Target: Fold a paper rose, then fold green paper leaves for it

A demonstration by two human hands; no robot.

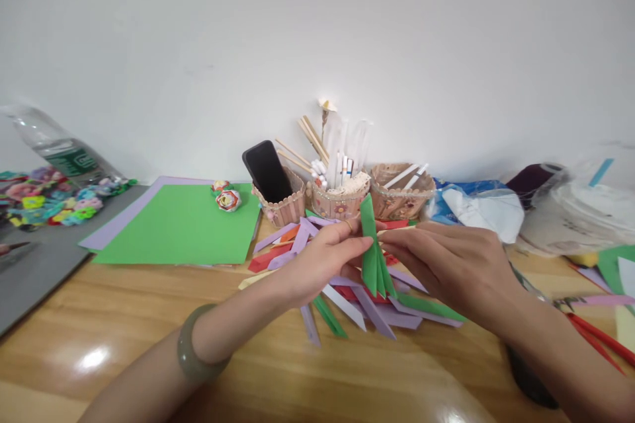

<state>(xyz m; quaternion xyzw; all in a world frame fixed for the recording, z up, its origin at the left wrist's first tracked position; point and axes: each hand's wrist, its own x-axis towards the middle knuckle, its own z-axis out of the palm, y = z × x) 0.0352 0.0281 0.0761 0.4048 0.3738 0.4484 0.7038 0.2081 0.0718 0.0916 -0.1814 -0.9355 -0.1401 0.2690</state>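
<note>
My left hand (330,254) is closed around a bundle of folded green paper strips (370,251), which stands upright and fans apart at its lower end. The thumb presses on the front of the bundle. My right hand (446,264) is at the bundle's right side, its fingers pinched together and their tips near or touching the green edge. A narrow pale yellow edge shows along those fingers; whether they grip it I cannot tell. Under both hands lies a loose pile of folded paper strips (377,310) in purple, red, green, white and orange.
Green sheets (173,225) with small rolled paper flowers (228,200) lie left. Behind the pile stand decorated holders (342,201), one with a phone (268,172). A bottle (64,145) leans far left. Plastic packs (481,211), a lidded cup (585,205) and red-handled scissors (600,337) are right.
</note>
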